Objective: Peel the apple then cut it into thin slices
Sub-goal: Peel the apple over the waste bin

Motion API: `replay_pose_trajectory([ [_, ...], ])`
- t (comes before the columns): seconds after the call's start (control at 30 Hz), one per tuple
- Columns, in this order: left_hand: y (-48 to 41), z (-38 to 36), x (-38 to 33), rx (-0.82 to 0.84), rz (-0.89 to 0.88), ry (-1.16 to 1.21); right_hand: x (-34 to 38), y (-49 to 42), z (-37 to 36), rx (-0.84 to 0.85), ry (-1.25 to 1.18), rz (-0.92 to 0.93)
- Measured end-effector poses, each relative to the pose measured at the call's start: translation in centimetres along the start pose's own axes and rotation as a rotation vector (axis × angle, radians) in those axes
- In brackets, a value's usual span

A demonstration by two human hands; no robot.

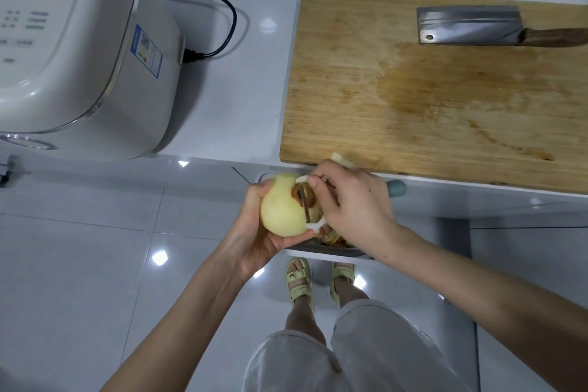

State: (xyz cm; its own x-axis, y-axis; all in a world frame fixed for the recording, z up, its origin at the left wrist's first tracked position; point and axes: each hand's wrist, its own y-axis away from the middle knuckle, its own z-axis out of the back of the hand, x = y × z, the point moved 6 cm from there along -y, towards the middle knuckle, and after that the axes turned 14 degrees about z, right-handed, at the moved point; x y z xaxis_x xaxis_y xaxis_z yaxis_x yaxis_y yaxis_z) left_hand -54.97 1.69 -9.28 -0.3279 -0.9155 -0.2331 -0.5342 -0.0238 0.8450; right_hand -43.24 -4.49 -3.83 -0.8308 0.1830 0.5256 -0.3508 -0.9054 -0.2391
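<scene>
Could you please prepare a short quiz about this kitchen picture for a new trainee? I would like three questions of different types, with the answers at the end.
1. True or false: the cleaver lies on the cutting board, and no hand touches it.
2. What holds the apple? A) the left hand B) a bowl C) the counter edge
3. Fill in the blank: the right hand holds the ____ against the apple.

Key
1. True.
2. A: its fingers curl round the fruit.
3. peeler
</scene>
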Motion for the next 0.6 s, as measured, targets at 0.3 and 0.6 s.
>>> replay_pose_trajectory([
  [0.3,0.4,-0.4,-0.6,-0.154,-0.225,-0.134,1.3,-0.5,1.5,-0.169,0.129,0.197],
  [0.6,0.4,-1.3,0.1,-0.027,-0.035,-0.16,0.9,-1.0,1.5,-0.114,0.039,0.346],
])
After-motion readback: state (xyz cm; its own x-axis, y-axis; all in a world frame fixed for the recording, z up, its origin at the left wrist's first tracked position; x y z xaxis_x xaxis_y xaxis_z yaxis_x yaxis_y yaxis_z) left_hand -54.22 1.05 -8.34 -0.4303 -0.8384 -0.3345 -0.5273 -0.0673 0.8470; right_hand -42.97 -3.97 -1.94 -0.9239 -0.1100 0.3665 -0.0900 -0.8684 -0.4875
